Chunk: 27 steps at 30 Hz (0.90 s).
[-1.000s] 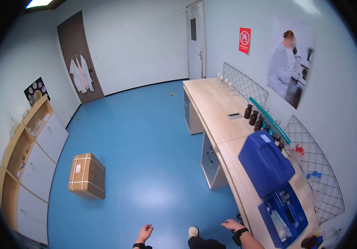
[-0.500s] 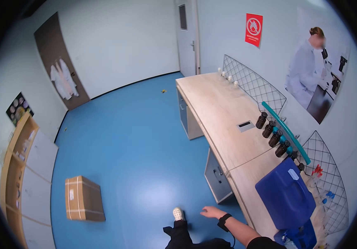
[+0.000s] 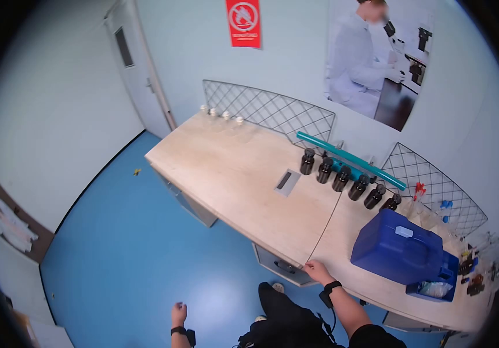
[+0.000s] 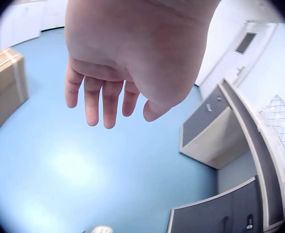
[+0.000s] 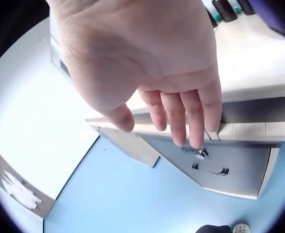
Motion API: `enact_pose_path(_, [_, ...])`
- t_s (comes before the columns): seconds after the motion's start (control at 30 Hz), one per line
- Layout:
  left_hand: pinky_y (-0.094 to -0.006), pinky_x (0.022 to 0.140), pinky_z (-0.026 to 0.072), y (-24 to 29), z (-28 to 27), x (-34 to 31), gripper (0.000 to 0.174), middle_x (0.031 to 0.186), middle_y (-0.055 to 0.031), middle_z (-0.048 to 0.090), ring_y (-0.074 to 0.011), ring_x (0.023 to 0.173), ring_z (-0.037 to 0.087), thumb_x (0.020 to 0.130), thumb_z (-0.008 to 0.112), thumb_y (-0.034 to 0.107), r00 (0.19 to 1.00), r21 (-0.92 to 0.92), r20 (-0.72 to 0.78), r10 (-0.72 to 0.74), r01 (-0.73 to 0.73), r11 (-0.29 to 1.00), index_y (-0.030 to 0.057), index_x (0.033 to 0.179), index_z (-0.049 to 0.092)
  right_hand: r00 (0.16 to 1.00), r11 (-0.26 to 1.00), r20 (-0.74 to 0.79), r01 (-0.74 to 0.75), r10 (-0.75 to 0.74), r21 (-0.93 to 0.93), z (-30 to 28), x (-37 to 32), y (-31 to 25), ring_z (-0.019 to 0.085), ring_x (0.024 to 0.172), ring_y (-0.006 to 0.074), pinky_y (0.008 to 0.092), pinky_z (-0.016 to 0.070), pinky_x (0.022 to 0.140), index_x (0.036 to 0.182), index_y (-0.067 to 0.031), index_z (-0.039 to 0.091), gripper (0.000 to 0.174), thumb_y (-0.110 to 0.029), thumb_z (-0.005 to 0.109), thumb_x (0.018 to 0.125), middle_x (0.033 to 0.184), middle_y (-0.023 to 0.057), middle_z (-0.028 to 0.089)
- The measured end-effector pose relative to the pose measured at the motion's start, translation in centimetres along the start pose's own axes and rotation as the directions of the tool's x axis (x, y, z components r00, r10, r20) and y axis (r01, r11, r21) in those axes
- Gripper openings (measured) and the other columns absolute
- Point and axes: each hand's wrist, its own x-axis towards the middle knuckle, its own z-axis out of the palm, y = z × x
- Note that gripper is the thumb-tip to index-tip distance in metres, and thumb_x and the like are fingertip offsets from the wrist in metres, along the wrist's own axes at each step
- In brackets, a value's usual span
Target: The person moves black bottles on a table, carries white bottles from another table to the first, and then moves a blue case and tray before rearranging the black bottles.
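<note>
My left hand (image 3: 179, 314) hangs over the blue floor with its fingers loosely bent. In the left wrist view that hand (image 4: 128, 63) holds nothing. At the front edge of the pale wooden bench (image 3: 226, 168), my right hand (image 3: 318, 271) reaches out, its fingertips overlapping the edge near the seam between two tops. The right wrist view shows the right hand (image 5: 152, 63) with relaxed fingers and nothing in them. A grey drawer cabinet (image 5: 220, 165) with a dark handle sits below it. To the right of this hand, a blue plastic case (image 3: 397, 246) stands with its lid raised.
Several dark brown bottles (image 3: 341, 178) line up before a teal bar (image 3: 351, 161). White-capped glassware (image 3: 226, 116) stands by the wire grid at the far end. Glassware with red and blue clamps (image 3: 447, 205) is at the right. A cardboard box (image 4: 6, 87) rests on the floor.
The head view has turned right and come closer to the bench. My right hand has moved from over the floor to the bench edge. The left hand, out of view half a second ago, shows again.
</note>
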Motion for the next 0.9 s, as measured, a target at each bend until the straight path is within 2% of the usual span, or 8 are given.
enact_pose_path(0.07, [-0.0367,0.073,0.0483,7.2,0.9,5.1,0.032,0.092,-0.0171,0.063,-0.0288,0.087,0.061,0.079,0.056,0.021,0.984,-0.173,0.01,0.178,-0.174,0.97,0.0,0.104,0.056,0.992,0.999,-0.124,-0.034,0.036,0.022,-1.0,1.1,0.8,0.062,0.078,0.0277,0.0342,0.0486,0.069,0.09,-0.0009,0.061,0.027,-0.024,0.057,0.078,0.084,0.0155,0.064])
enact_pose_path(0.17, [-0.0339,0.073,0.0482,17.8,4.0,10.1,0.03,0.093,-0.0158,0.063,-0.0258,0.087,0.062,0.081,0.056,0.02,0.922,-0.244,0.08,0.378,-0.349,0.905,0.0009,0.104,0.056,0.954,0.995,-0.286,-0.076,0.09,0.062,-1.4,2.7,2.3,0.062,0.074,0.0265,0.0333,0.0486,0.067,0.09,-0.0016,0.061,0.023,-0.02,0.058,0.076,0.081,0.0157,0.063])
enact_pose_path(0.27, [-0.0337,0.073,0.0481,26.2,8.4,12.9,0.032,0.094,-0.0152,0.063,-0.024,0.088,0.062,0.081,0.057,0.021,0.825,-0.307,0.248,0.508,-0.431,0.849,0.0015,0.106,0.056,0.896,0.986,-0.425,-0.07,0.128,0.149,-1.8,4.9,3.0,0.06,0.067,0.0238,0.0306,0.0474,0.063,0.085,0.0004,0.059,0.017,-0.012,0.059,0.074,0.074,0.0142,0.061])
enact_pose_path(0.4, [-0.0327,0.073,0.0483,35.8,12.5,14.5,0.036,0.095,-0.015,0.063,-0.0242,0.088,0.061,0.08,0.058,0.021,0.686,-0.329,0.434,0.583,-0.482,0.812,0.0012,0.109,0.053,0.843,0.98,-0.522,-0.026,0.128,0.197,-2.4,8.2,2.8,0.058,0.069,0.0235,0.0306,0.0468,0.065,0.086,0.001,0.057,0.018,-0.011,0.06,0.073,0.076,0.0135,0.058])
enact_pose_path(0.53, [-0.0332,0.076,0.0475,42.3,15.8,15.7,0.04,0.096,-0.0149,0.062,-0.0248,0.088,0.06,0.079,0.059,0.022,0.542,-0.4,0.545,0.64,-0.502,0.767,0.0005,0.112,0.051,0.849,0.989,-0.517,-0.041,0.111,0.143,-3.6,12.2,1.3,0.057,0.077,0.0265,0.033,0.046,0.07,0.095,0.001,0.054,0.027,-0.011,0.062,0.072,0.082,0.0142,0.056])
enact_pose_path(0.73, [-0.0346,0.083,0.0433,48.4,21.0,18.2,0.055,0.111,-0.0168,0.053,-0.0264,0.099,0.053,0.072,0.067,0.02,0.446,-0.477,0.521,0.727,-0.554,0.682,-0.0011,0.118,0.045,0.765,0.993,-0.635,-0.049,0.108,0.11,-4.4,18.9,-0.3,0.053,0.093,0.0322,0.0347,0.0438,0.081,0.107,0.0025,0.049,0.044,-0.015,0.065,0.071,0.101,0.0187,0.053])
enact_pose_path(0.83, [-0.035,0.086,0.0416,53.6,23.6,19.7,0.064,0.112,-0.0184,0.049,-0.0278,0.101,0.05,0.069,0.069,0.019,0.415,-0.541,0.422,0.806,-0.599,0.591,-0.0041,0.121,0.04,0.738,0.959,-0.628,-0.095,0.247,0.266,-5.8,22.4,-2.1,0.052,0.1,0.0315,0.0356,0.0417,0.086,0.117,0.0041,0.043,0.058,-0.019,0.067,0.07,0.109,0.02,0.052])
enact_pose_path(0.9, [-0.0328,0.083,0.0409,56.4,26.6,21.6,0.071,0.112,-0.0155,0.046,-0.0239,0.102,0.047,0.066,0.073,0.017,0.362,-0.57,0.435,0.824,-0.598,0.564,-0.0005,0.123,0.036,0.75,0.901,-0.586,-0.033,0.308,0.432,-6.8,24.8,-2.8,0.048,0.108,0.0314,0.0361,0.0387,0.091,0.125,0.0056,0.035,0.072,-0.023,0.069,0.068,0.118,0.0219,0.047])
